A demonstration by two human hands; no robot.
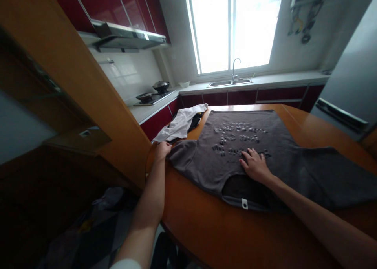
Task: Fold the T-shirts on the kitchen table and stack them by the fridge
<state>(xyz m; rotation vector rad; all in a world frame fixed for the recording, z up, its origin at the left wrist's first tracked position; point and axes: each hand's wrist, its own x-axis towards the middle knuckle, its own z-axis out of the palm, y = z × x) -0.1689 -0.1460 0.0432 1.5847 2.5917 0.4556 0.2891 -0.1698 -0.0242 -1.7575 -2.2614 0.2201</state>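
A dark grey T-shirt (235, 143) with pale lettering lies spread flat on a round orange-brown table (212, 229), its collar toward me. My left hand (162, 149) is closed on the edge of the shirt's left sleeve at the table's rim. My right hand (255, 165) rests flat on the chest of the shirt just above the collar, fingers stretched out and slightly apart, holding nothing.
A white garment (179, 125) lies bunched over something dark at the table's far left. Behind are a counter with a sink (229, 82), a stove with pans (153, 94), a bright window and a grey fridge (350, 84) at right. A wooden door frame (88, 92) stands left.
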